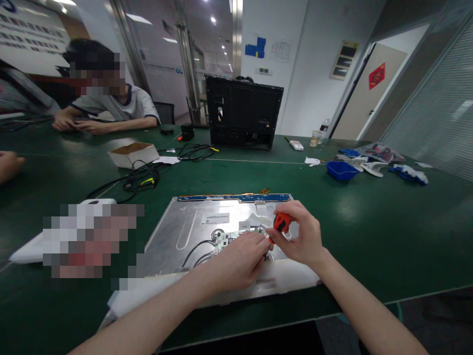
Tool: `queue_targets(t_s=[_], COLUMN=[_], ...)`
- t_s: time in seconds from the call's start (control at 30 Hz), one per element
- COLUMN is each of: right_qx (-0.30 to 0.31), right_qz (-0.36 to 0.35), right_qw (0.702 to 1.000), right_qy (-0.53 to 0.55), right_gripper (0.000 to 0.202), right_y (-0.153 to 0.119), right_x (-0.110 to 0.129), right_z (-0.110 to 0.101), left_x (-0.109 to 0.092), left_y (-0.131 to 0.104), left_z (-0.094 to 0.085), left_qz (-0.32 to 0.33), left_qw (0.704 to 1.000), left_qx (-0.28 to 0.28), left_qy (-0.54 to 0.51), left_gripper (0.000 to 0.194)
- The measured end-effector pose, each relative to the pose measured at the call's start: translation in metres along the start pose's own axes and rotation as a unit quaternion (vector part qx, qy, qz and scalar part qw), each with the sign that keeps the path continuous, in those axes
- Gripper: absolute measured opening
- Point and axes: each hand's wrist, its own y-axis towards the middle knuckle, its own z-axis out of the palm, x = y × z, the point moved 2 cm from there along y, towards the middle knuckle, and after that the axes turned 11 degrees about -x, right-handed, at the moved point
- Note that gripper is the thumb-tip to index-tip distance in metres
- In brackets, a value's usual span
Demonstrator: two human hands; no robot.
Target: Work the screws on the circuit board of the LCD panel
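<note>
A flat silver metal display panel (170, 231) lies on the green table in front of me, a blue circuit strip (236, 198) along its far edge. Near its middle sits a small circuit board (222, 239) with black cables. My right hand (301, 231) is closed round the red and black handle of a screwdriver (282, 222), which slants down toward the board. My left hand (242, 259) rests over the board, its fingers pinched at the screwdriver's lower end. The tip is hidden by my fingers. White foam sheeting (291, 273) covers the panel's near edge.
A black monitor housing (244, 113) stands at the back. Black cables (144, 180) and an open cardboard box (133, 155) lie left. To the right are a blue tray (342, 170) and gloves (408, 173). A person (111, 98) sits across, and another person's hand (11, 165) shows far left.
</note>
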Motion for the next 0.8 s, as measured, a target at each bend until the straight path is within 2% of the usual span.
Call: queue_targets(t_s=[0.1, 0.5, 0.8], right_qx=[-0.008, 0.008, 0.013], right_qz=[-0.015, 0.001, -0.003], right_qw=[1.000, 1.000, 1.000], right_qy=[-0.009, -0.009, -0.002], right_gripper=[0.032, 0.051, 0.043], right_y=[0.0012, 0.0018, 0.0001], right_x=[0.0014, 0.0058, 0.0024], right_z=[-0.0009, -0.0038, -0.0032], left_x=[0.0007, 0.0020, 0.0009], left_y=[0.0001, 0.0001, 0.0008], left_z=[0.0007, 0.0014, -0.0007], left_qz=[-0.001, 0.009, 0.004], left_qw=[1.000, 1.000, 1.000], left_qx=[-0.003, -0.010, -0.004], left_qy=[-0.002, 0.006, -0.005], left_gripper=[0.015, 0.013, 0.012])
